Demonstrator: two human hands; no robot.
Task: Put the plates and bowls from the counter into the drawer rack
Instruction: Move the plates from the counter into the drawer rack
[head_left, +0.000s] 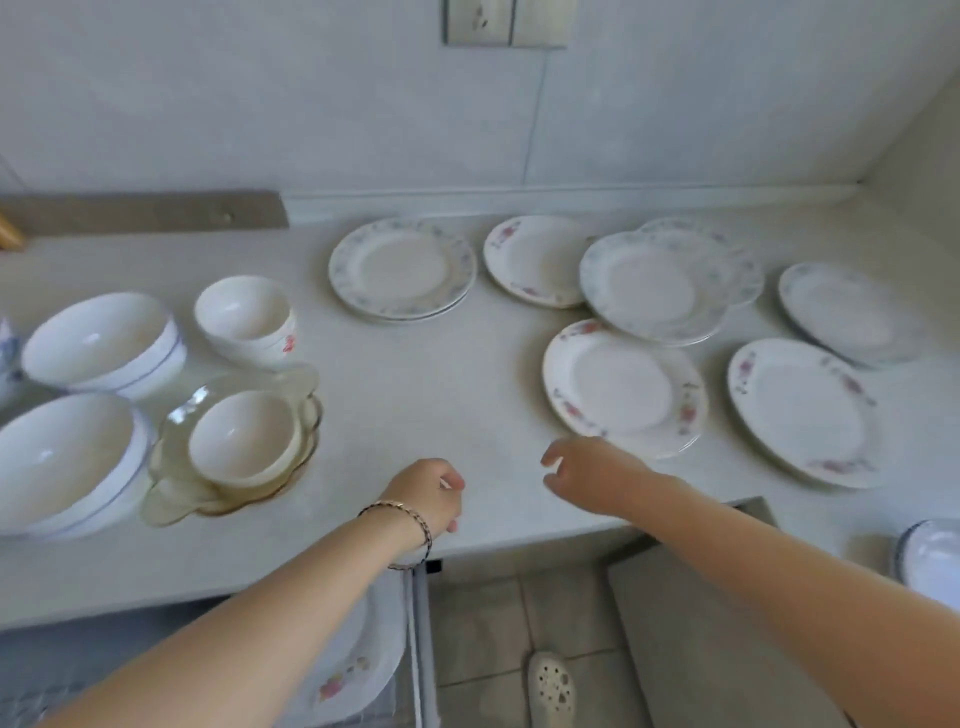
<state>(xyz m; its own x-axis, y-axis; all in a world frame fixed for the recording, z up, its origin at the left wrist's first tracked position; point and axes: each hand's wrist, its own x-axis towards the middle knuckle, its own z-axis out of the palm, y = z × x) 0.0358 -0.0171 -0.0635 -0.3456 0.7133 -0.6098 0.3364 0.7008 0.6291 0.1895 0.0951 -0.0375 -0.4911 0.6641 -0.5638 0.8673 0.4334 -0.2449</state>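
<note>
Several flowered plates lie on the white counter (415, 395); the nearest pink-flowered plate (623, 387) is just beyond my right hand (587, 475), whose fingers are apart and hold nothing. My left hand (428, 499), with a bracelet at the wrist, hovers over the counter's front edge with fingers loosely curled and nothing in it. To the left stand white bowls (104, 340) (62, 462), a small bowl (244, 319), and another small bowl (244, 436) sitting in a glass dish (176, 488). Below the counter, the drawer rack (410, 649) holds a pink-flowered plate (353, 670).
A blue-flowered plate stack (402, 267) and more plates (654, 286) (802, 410) (847, 312) fill the back and right. A blue-rimmed dish (930, 558) sits at the right edge. A metal strip (145, 210) runs along the wall. Tiled floor and a slipper (553, 686) are below.
</note>
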